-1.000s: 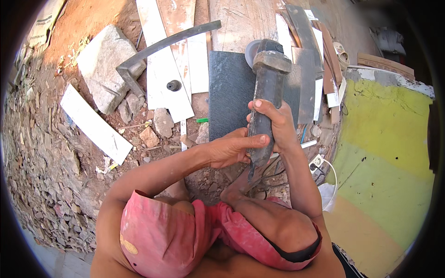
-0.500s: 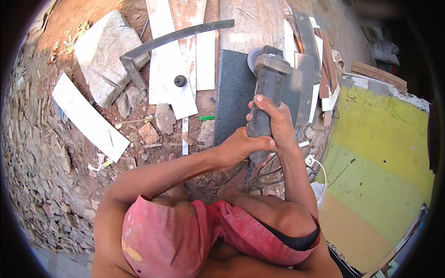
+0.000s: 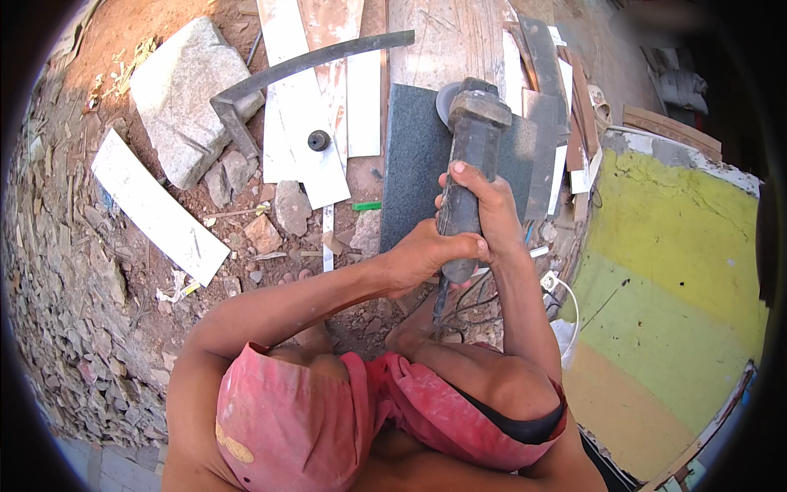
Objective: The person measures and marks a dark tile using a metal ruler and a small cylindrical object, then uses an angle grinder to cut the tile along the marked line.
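Both my hands are closed around a dark, dusty angle grinder (image 3: 474, 148). Its head points away from me and its cord runs back toward my feet. My left hand (image 3: 426, 256) wraps the rear of the body, thumb across the top. Further forward, my right hand (image 3: 495, 209) grips it from the right side. The pale cutting disc (image 3: 448, 103) sits on the left of the head, over a dark grey stone-like slab (image 3: 412, 164). Whether the disc touches the slab I cannot tell.
Left of the slab lie white strips (image 3: 363, 107), a metal carpenter's square (image 3: 307, 66) and a small black cylinder (image 3: 319, 141). A pale stone block (image 3: 188, 98) sits further left, near rubble (image 3: 74, 328). On my right is a yellow-green panel (image 3: 664, 246); a white cable (image 3: 576, 307) lies beside it.
The grinder's head and disc have shifted very slightly left over the slab. My grip with both hands looks the same.
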`<state>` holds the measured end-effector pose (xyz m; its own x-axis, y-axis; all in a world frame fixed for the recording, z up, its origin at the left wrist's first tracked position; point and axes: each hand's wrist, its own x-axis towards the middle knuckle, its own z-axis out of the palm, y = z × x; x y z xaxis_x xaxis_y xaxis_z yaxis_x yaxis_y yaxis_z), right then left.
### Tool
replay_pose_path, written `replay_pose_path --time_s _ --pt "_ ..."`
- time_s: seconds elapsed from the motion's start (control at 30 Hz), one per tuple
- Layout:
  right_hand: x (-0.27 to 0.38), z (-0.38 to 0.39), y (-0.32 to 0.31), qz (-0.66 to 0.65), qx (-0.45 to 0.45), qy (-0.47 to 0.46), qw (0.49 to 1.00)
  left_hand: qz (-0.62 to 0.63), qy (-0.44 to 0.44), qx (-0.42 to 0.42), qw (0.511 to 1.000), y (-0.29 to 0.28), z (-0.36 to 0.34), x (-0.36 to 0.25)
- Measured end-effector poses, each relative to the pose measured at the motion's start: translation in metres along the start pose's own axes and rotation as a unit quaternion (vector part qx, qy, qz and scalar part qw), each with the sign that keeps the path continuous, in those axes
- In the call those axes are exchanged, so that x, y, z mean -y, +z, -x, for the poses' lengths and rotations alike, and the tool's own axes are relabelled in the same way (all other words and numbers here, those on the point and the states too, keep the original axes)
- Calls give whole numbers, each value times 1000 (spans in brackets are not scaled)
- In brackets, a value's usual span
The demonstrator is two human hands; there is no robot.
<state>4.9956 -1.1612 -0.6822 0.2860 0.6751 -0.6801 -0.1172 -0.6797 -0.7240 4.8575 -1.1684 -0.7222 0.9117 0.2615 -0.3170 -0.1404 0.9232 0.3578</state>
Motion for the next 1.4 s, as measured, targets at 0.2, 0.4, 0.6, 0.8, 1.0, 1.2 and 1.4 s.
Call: replay_pose_path --time_s 0.2,0.4,0.6,0.8,1.0,1.2,1.4 --pt "0 -2 -1 8 7 5 1000 -9 1 9 1000 -4 -2 1" --pt "-2 -4 0 0 2 -10 1000 -7 1 1 1000 -2 -1 -1" --pt "0 -3 2 8 3 -7 1000 -9 5 0 1000 -4 0 -1" --pt "-1 -4 1 13 3 -3 1000 -7 12 2 1000 -5 -2 2" --pt "-1 -5 0 21 5 -7 1000 -4 9 7 1000 -5 -2 1" --pt "-3 -6 -1 11 3 -7 1000 -5 6 2 1000 -7 -6 6" --pt "0 -4 -3 16 9 -13 1000 7 19 5 1000 -4 -8 8"
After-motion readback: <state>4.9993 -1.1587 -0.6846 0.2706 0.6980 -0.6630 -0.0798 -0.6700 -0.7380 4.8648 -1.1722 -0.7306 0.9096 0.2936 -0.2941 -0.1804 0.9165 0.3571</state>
